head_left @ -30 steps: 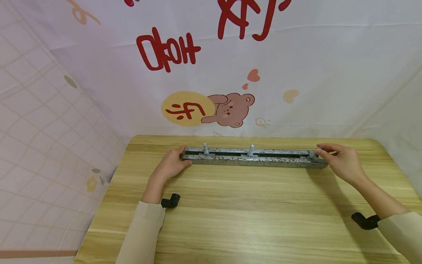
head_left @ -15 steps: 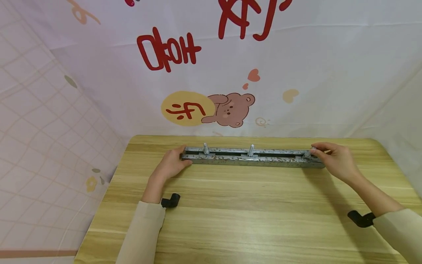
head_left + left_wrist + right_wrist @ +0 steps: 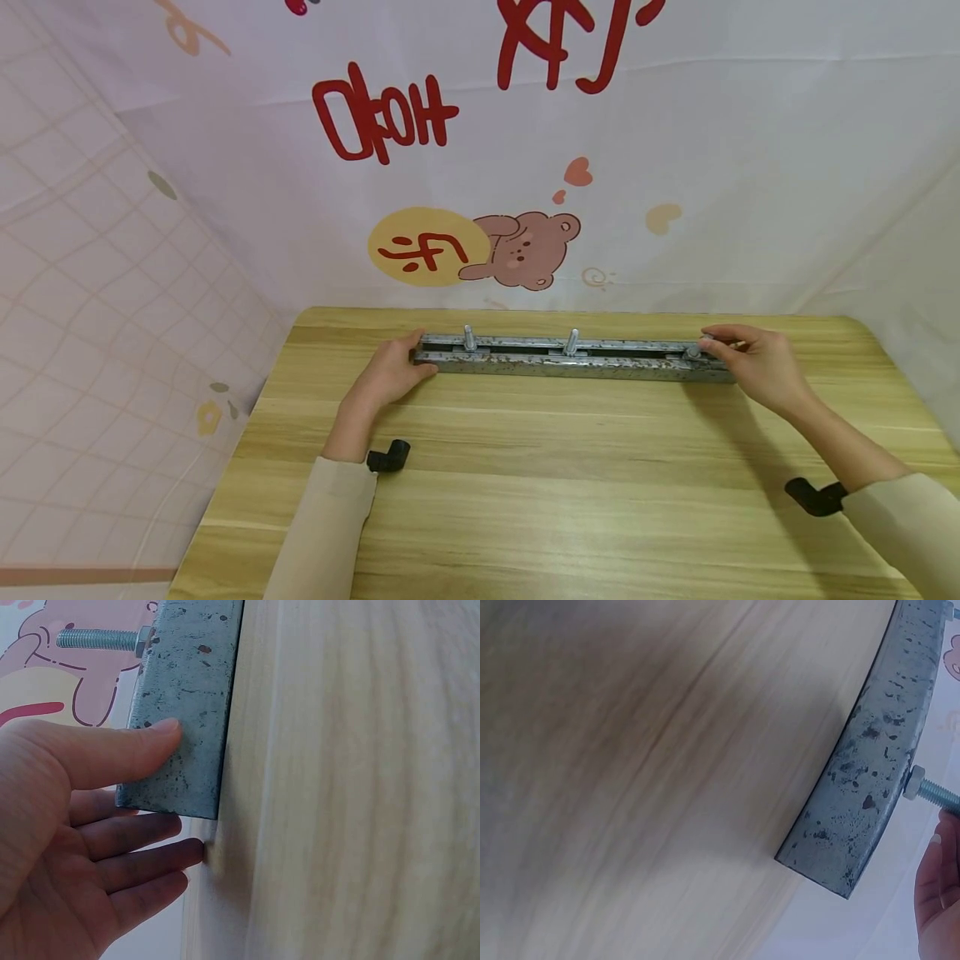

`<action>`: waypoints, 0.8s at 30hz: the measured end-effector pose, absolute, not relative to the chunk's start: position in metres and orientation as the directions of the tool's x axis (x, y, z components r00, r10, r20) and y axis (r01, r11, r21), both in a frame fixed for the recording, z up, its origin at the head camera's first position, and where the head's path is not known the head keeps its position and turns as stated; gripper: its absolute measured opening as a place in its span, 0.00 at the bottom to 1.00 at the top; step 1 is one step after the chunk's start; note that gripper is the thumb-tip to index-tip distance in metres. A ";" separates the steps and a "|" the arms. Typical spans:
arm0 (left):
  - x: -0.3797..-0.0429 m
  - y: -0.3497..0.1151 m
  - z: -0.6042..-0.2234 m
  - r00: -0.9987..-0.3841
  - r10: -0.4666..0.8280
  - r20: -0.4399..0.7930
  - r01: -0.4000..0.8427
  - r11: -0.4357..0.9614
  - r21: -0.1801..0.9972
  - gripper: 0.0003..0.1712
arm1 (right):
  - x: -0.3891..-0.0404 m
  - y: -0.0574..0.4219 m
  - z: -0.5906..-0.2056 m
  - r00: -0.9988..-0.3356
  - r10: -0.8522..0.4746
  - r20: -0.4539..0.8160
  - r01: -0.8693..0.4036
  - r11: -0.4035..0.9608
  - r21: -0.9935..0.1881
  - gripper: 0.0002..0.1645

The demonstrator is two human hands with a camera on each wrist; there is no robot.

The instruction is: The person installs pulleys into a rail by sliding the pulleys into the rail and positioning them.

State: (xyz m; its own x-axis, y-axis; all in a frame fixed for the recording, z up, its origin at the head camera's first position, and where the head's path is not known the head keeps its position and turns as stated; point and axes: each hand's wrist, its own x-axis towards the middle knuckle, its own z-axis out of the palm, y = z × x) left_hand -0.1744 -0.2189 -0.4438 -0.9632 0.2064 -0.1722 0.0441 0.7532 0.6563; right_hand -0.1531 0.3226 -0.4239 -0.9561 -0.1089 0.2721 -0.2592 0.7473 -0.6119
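Observation:
A grey, rust-flecked slotted steel channel (image 3: 517, 365) lies lengthwise near the back of the table. At its left end, my left hand (image 3: 384, 372) holds it; in the left wrist view the thumb (image 3: 161, 735) presses on the channel's side face. With thumb and fingertips, my right hand (image 3: 767, 368) pinches the threaded shank of a bolt (image 3: 939, 796) standing in the slot near the right end. A hex nut (image 3: 913, 782) sits at this bolt's base. Two more upright bolts stand in the slot, one left (image 3: 469, 337) and one around the middle (image 3: 572, 341).
The wooden table (image 3: 570, 475) has rounded back corners. A printed white cloth wall (image 3: 675, 150) rises right behind it, with a gridded cloth (image 3: 112, 275) on the left. Black elbow-shaped pieces sit beside the left wrist (image 3: 388, 456) and right wrist (image 3: 813, 497).
My right hand has slid the right bolt a short way left along the slot, away from the channel's end. The left hand and the other two bolts have stayed in place.

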 end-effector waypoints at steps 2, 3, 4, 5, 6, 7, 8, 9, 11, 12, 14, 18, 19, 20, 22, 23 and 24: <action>-0.174 -0.219 -0.444 -0.964 0.205 -0.167 0.047 0.755 0.654 0.46 | -0.153 0.321 -0.424 -0.957 -0.102 0.271 -0.254 0.747 -0.615 0.15; -0.174 -0.219 -0.444 -0.965 0.205 -0.165 0.048 0.755 0.654 0.46 | -0.153 0.321 -0.424 -0.957 -0.101 0.273 -0.254 0.746 -0.615 0.15; -0.174 -0.219 -0.444 -0.965 0.203 -0.164 0.048 0.754 0.656 0.46 | -0.153 0.320 -0.424 -0.956 -0.101 0.274 -0.255 0.745 -0.616 0.14; -0.174 -0.219 -0.445 -0.966 0.201 -0.164 0.046 0.754 0.656 0.46 | -0.153 0.319 -0.423 -0.956 -0.101 0.276 -0.256 0.744 -0.617 0.14; -0.174 -0.219 -0.445 -0.966 0.202 -0.163 0.047 0.755 0.654 0.46 | -0.153 0.318 -0.423 -0.956 -0.101 0.277 -0.258 0.742 -0.618 0.14; -0.174 -0.219 -0.445 -0.966 0.202 -0.162 0.049 0.756 0.652 0.46 | -0.153 0.318 -0.423 -0.955 -0.102 0.280 -0.261 0.740 -0.620 0.14; -0.174 -0.219 -0.446 -0.965 0.203 -0.164 0.047 0.756 0.653 0.46 | -0.153 0.317 -0.423 -0.952 -0.107 0.285 -0.268 0.738 -0.619 0.14; -0.175 -0.219 -0.446 -0.965 0.202 -0.165 0.047 0.757 0.652 0.46 | -0.152 0.316 -0.423 -0.952 -0.107 0.287 -0.270 0.736 -0.621 0.14; -0.174 -0.219 -0.446 -0.965 0.201 -0.168 0.045 0.759 0.650 0.46 | -0.152 0.315 -0.423 -0.950 -0.110 0.292 -0.275 0.734 -0.621 0.14; -0.174 -0.219 -0.446 -0.965 0.200 -0.167 0.046 0.759 0.649 0.46 | -0.152 0.315 -0.423 -0.950 -0.111 0.292 -0.277 0.733 -0.622 0.14; -0.174 -0.219 -0.446 -0.966 0.200 -0.166 0.046 0.760 0.649 0.46 | -0.153 0.314 -0.423 -0.950 -0.110 0.292 -0.276 0.733 -0.622 0.14; -0.174 -0.219 -0.446 -0.965 0.203 -0.166 0.047 0.756 0.653 0.46 | -0.152 0.314 -0.423 -0.951 -0.111 0.289 -0.275 0.732 -0.623 0.15; -0.174 -0.219 -0.447 -0.965 0.204 -0.165 0.049 0.757 0.652 0.46 | -0.152 0.315 -0.423 -0.951 -0.111 0.290 -0.275 0.732 -0.623 0.15; -0.174 -0.219 -0.447 -0.965 0.205 -0.164 0.050 0.757 0.652 0.46 | -0.152 0.315 -0.424 -0.950 -0.112 0.291 -0.277 0.732 -0.622 0.15; -0.175 -0.219 -0.447 -0.965 0.205 -0.165 0.049 0.755 0.654 0.46 | -0.152 0.315 -0.424 -0.950 -0.114 0.292 -0.279 0.731 -0.622 0.15; -0.175 -0.219 -0.447 -0.965 0.205 -0.164 0.049 0.755 0.654 0.46 | -0.152 0.315 -0.424 -0.950 -0.113 0.292 -0.279 0.732 -0.622 0.15; -0.174 -0.219 -0.446 -0.965 0.204 -0.163 0.050 0.755 0.654 0.46 | -0.152 0.315 -0.425 -0.949 -0.114 0.292 -0.279 0.732 -0.622 0.15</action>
State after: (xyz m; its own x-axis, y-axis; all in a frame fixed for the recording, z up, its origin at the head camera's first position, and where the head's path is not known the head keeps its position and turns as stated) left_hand -0.1742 -0.2191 -0.4464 -0.9653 0.2043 -0.1628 0.0496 0.7552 0.6537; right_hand -0.1522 0.3153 -0.4247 -0.9495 -0.1143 0.2922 -0.2795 0.7316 -0.6219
